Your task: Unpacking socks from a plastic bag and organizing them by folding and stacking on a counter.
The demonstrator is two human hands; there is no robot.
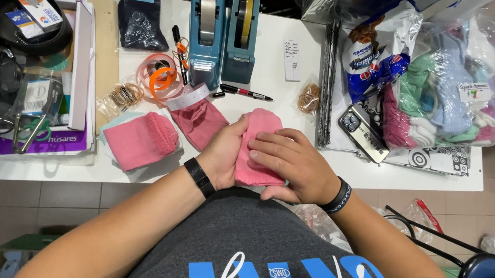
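A person's left hand [223,155] and right hand [289,162] press a folded pink sock [258,147] between them at the white table's [276,54] near edge. The left fingers curl under it; the right fingers [269,149] lie flat and nearly closed on top. Its long axis runs away from the person, top end pointing slightly right. Two more pink socks [141,140] lie beyond the left fingers, before two blue tape dispensers [224,29].
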